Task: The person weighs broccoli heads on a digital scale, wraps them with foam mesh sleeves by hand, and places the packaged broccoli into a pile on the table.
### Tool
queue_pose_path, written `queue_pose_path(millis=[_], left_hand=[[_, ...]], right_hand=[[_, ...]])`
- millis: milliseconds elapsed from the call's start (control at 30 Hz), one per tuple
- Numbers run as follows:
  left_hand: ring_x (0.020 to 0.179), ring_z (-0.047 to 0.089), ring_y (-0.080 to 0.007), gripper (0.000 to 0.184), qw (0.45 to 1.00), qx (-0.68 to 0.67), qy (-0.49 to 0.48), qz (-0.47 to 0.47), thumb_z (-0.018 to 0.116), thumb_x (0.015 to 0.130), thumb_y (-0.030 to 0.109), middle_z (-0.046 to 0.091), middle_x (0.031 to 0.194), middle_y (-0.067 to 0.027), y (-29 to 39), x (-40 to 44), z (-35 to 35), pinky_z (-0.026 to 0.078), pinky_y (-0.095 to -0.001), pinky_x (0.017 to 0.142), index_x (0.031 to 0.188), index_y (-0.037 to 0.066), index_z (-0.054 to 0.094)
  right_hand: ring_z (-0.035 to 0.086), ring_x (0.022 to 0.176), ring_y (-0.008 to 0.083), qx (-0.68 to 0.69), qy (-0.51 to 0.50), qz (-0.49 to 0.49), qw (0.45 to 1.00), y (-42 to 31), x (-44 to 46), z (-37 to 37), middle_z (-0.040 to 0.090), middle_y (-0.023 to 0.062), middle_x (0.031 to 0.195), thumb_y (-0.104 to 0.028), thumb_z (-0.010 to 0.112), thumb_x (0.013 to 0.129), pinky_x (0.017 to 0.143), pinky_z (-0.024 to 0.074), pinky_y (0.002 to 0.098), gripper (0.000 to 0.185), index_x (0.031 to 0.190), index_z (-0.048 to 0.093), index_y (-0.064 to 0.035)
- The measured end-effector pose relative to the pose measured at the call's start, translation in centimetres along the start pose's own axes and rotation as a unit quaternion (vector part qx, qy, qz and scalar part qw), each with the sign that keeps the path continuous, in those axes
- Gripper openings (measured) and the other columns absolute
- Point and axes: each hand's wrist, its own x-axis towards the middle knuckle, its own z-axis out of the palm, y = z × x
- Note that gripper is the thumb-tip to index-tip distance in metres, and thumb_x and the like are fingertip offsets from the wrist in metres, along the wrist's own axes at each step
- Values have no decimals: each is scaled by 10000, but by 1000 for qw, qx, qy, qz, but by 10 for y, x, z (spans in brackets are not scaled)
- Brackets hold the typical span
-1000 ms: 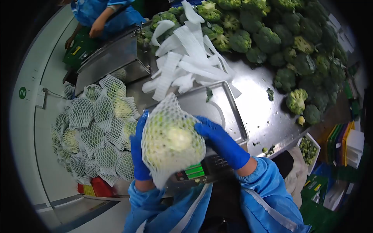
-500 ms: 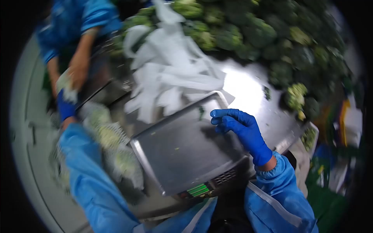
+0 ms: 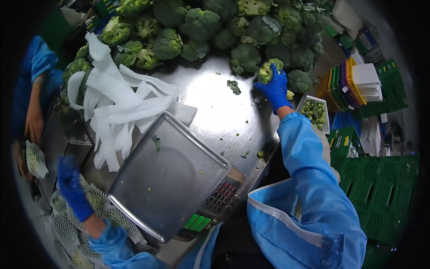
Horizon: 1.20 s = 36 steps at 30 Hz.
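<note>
So the right hand (image 3: 274, 89) is at the upper right of the frame, on a broccoli head (image 3: 264, 75) at the near edge of the big pile (image 3: 200, 24). Fingers are curled over the top, thumb on the left side, so it looks like a pretty snug hold. The head sits just up and a little left of the palm, right in line with the forearm. It's roundish and half covered by the glove, so no clear long axis; can't tell which way its stem points either. The right is easily the nearer hand: the left hand (image 3: 74, 188) is way over at lower left, beside the netted heads (image 3: 67, 226), and it's too blurred to say how its fingers are set. Between the two hands there's a metal tray (image 3: 179, 193) and, above it, some white netting strips (image 3: 139, 110).
</note>
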Motion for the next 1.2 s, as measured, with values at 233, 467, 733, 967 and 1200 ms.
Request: queue_pose_path(millis=[233, 467, 733, 967, 1200], left_hand=[[1123, 509, -303, 596, 974, 95, -129, -158, 490, 878, 274, 413, 1318, -185, -24, -113, 242, 497, -402, 855, 1392, 56, 282], [1180, 466, -266, 847, 970, -163, 18, -180, 700, 681, 348, 448, 1305, -136, -42, -158, 240, 361, -382, 1019, 1354, -4, 323], [1251, 376, -252, 877, 970, 239, -17, -46, 754, 618, 196, 380, 1358, -130, -56, -172, 194, 302, -353, 1045, 1360, 14, 322], [1270, 345, -269, 928, 920, 388, -28, 40, 760, 640, 246, 336, 1392, -131, -26, -179, 219, 262, -355, 1059, 1394, 24, 268], [1174, 452, -212, 802, 994, 60, -51, -80, 719, 723, 301, 460, 1286, -134, -22, -154, 260, 352, -356, 982, 1347, -16, 328]], right_hand=[[593, 969, 235, 677, -258, 213, 656, -73, -58, -90, 557, 123, 1112, -230, 666, 789, 807, 522, 339, 598, 1289, 391, -50], [492, 1166, 210, 684, -405, -140, 591, -206, -109, -154, 427, 82, 1355, -253, 643, 822, 1010, 349, 323, 603, 1338, 411, -43], [474, 1148, 356, 431, -301, -163, 835, -285, -49, 67, 455, 214, 1297, -485, 571, 829, 974, 376, 387, 495, 1144, 598, -105], [523, 1115, 311, 552, -191, -211, 784, -247, -49, -15, 534, 179, 1214, -270, 504, 916, 959, 400, 331, 396, 1203, 529, 2], [492, 1174, 251, 680, -539, -77, 491, -179, -148, -207, 533, 148, 1247, -287, 384, 958, 1028, 342, 356, 438, 1228, 514, 31]])
